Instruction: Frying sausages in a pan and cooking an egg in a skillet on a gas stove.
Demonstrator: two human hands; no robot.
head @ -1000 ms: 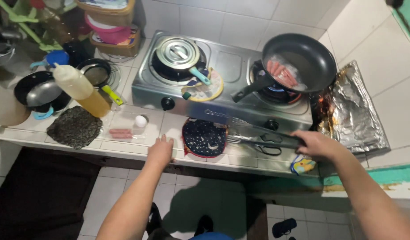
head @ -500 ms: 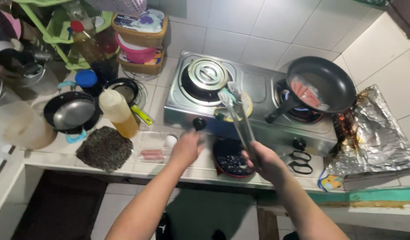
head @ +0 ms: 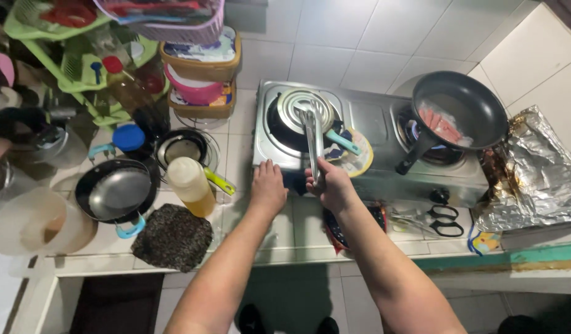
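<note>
My right hand (head: 332, 185) grips metal tongs (head: 311, 133) whose tips reach up over the left burner (head: 298, 114) of a steel two-burner stove (head: 366, 124). My left hand (head: 268, 187) rests flat against the stove's front left edge, by the knob area, holding nothing. A dark frying pan (head: 462, 108) with pale pink strips of food (head: 443, 127) sits on the right burner. A small dark plate (head: 338, 226) lies on the counter under my right forearm, mostly hidden.
A squeeze bottle of yellow oil (head: 189, 185), a dark rough pad (head: 173, 236), a black bowl (head: 115, 193) and a green dish rack (head: 81, 68) crowd the left counter. Scissors (head: 437, 221) lie before the stove. Crumpled foil (head: 533, 176) lines the right.
My right hand carried the tongs from the counter by the scissors up over the left burner. My left hand moved from the counter up to the stove's front edge. The view shifted left.
</note>
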